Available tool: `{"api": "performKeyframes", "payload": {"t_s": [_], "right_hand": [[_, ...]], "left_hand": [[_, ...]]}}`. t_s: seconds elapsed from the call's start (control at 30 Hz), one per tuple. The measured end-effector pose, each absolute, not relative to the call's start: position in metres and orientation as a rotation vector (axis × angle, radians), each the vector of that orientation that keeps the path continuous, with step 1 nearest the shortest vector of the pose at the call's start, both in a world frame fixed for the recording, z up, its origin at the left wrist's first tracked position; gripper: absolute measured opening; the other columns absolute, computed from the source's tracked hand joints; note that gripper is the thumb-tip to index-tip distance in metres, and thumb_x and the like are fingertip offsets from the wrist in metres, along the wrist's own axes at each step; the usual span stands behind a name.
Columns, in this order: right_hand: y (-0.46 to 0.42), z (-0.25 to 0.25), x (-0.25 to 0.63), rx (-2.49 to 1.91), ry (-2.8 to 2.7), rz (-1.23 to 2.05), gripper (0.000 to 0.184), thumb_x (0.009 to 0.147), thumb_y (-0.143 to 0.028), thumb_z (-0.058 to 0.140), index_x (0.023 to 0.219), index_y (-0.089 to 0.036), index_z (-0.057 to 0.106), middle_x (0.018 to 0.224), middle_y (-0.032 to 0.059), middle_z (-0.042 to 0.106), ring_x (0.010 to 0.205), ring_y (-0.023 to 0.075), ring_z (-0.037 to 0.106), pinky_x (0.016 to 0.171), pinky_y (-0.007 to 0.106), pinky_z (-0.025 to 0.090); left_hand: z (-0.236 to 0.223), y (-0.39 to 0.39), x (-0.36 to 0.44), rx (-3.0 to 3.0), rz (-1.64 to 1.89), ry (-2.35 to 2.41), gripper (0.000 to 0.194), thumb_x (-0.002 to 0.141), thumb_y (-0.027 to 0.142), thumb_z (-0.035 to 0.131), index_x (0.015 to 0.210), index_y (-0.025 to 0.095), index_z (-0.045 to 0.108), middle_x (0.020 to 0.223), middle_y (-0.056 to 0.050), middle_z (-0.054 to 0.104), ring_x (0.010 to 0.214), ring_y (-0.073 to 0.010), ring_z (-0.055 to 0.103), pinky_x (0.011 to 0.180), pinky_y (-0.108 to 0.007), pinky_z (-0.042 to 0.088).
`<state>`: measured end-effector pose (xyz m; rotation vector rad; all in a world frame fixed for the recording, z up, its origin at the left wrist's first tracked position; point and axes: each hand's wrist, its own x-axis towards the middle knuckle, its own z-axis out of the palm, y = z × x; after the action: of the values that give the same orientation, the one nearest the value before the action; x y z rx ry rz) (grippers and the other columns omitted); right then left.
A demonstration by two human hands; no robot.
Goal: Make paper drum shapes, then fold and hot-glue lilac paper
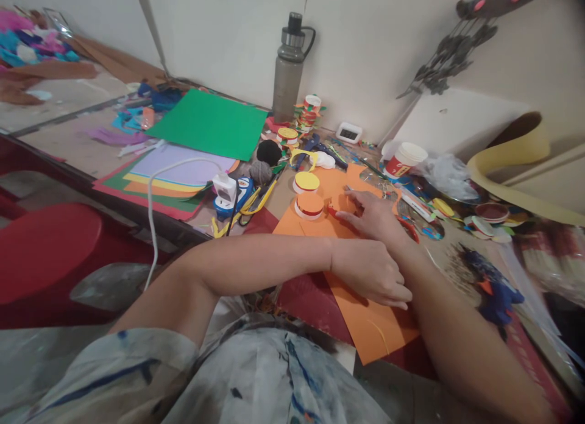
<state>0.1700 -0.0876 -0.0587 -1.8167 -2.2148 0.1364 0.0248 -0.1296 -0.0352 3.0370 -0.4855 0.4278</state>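
My left hand [372,272] reaches across to the right over the orange paper [361,326], below my right wrist. Its fingers are curled down, and whatever they may hold is hidden. Farther back, my right hand [372,214] hovers over or rests on orange paper, thumb and fingers apart. A small red object [332,211] lies by its thumb tip; its kind is unclear. Just left of that hand stand a short round paper piece with an orange top [309,204] and another with a yellow top [306,181].
Coloured sheets with a green sheet [210,122] on top lie left. A power strip [233,195] with a white cable [153,223] sits nearby. At the back are a bottle [287,70] and paper cup [404,160]. Red stools [50,247] stand left.
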Motion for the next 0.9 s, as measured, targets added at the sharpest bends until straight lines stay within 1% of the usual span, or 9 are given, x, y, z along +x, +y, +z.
{"api": "performKeyframes", "payload": {"t_s": [0.17,0.27,0.4,0.5,0.6,0.7,0.77,0.83,0.9], "right_hand": [[-0.089,-0.058,0.171,-1.81,-2.114,0.193,0.057,0.096,-0.046,0.082,0.145,-0.016,0.077,0.145,0.0232,0.079,0.123,0.0406,0.079,0.113,0.062,0.06],[-0.09,-0.059,0.172,-1.741,-2.06,0.263,0.059,0.096,-0.045,0.08,0.146,-0.016,0.075,0.141,0.022,0.081,0.119,0.0383,0.081,0.112,0.06,0.061],[-0.096,-0.047,0.177,-1.668,-1.958,0.256,0.049,0.098,-0.049,0.07,0.136,-0.018,0.079,0.133,0.0195,0.084,0.112,0.0362,0.082,0.108,0.058,0.063],[-0.103,-0.025,0.19,-1.667,-1.82,0.194,0.043,0.097,-0.051,0.067,0.126,-0.023,0.081,0.13,0.016,0.085,0.108,0.0339,0.082,0.104,0.055,0.064],[-0.112,0.002,0.208,-1.677,-1.634,0.12,0.038,0.092,-0.049,0.07,0.117,-0.021,0.081,0.119,0.0157,0.086,0.105,0.0334,0.082,0.106,0.057,0.062],[-0.122,0.024,0.223,-1.716,-1.53,0.115,0.03,0.095,-0.047,0.069,0.114,-0.027,0.08,0.115,0.0123,0.086,0.103,0.0319,0.081,0.103,0.056,0.063],[-0.128,0.035,0.228,-1.791,-1.537,0.173,0.023,0.099,-0.047,0.07,0.113,-0.031,0.079,0.114,0.0093,0.086,0.102,0.03,0.079,0.099,0.052,0.062],[-0.132,0.041,0.229,-1.932,-1.579,0.225,0.022,0.099,-0.043,0.073,0.114,-0.029,0.081,0.108,0.0096,0.085,0.098,0.029,0.077,0.093,0.047,0.06],[-0.134,0.044,0.228,-2.073,-1.644,0.246,0.029,0.097,-0.04,0.077,0.119,-0.022,0.083,0.106,0.0113,0.085,0.094,0.0269,0.075,0.087,0.042,0.057]], "left_hand": [[-0.029,-0.131,0.024,3.071,0.336,-0.453,0.048,0.123,0.032,0.045,0.1,0.022,0.086,0.104,-0.007,0.09,0.093,-0.0179,0.085,0.068,-0.036,0.049],[-0.027,-0.131,0.024,3.076,0.34,-0.459,0.048,0.123,0.032,0.045,0.102,0.023,0.087,0.107,-0.007,0.09,0.097,-0.0186,0.086,0.07,-0.036,0.051],[-0.028,-0.132,0.023,3.069,0.407,-0.489,0.045,0.122,0.03,0.048,0.1,0.023,0.087,0.103,-0.007,0.089,0.096,-0.0187,0.086,0.07,-0.035,0.053],[-0.031,-0.129,0.022,3.059,0.502,-0.481,0.043,0.12,0.03,0.051,0.094,0.023,0.085,0.098,-0.007,0.088,0.092,-0.0186,0.085,0.066,-0.035,0.051],[-0.037,-0.116,0.019,3.033,0.681,-0.398,0.04,0.119,0.036,0.056,0.091,0.022,0.082,0.094,-0.008,0.087,0.085,-0.0185,0.081,0.065,-0.034,0.048],[-0.042,-0.087,0.014,2.852,0.977,-0.067,0.045,0.121,0.042,0.049,0.099,0.021,0.081,0.096,-0.006,0.087,0.089,-0.0184,0.081,0.077,-0.033,0.052],[-0.042,-0.064,0.011,2.631,1.253,0.24,0.054,0.121,0.046,0.044,0.084,0.02,0.074,0.081,-0.004,0.08,0.079,-0.017,0.076,0.074,-0.033,0.05],[-0.04,-0.044,0.006,2.426,1.458,0.398,0.052,0.119,0.05,0.051,0.081,0.021,0.071,0.074,-0.002,0.072,0.072,-0.0154,0.068,0.072,-0.032,0.048],[-0.036,-0.03,0.001,2.205,1.607,0.502,0.048,0.115,0.052,0.062,0.078,0.022,0.069,0.068,0.0,0.065,0.068,-0.0152,0.064,0.072,-0.032,0.049]]}}
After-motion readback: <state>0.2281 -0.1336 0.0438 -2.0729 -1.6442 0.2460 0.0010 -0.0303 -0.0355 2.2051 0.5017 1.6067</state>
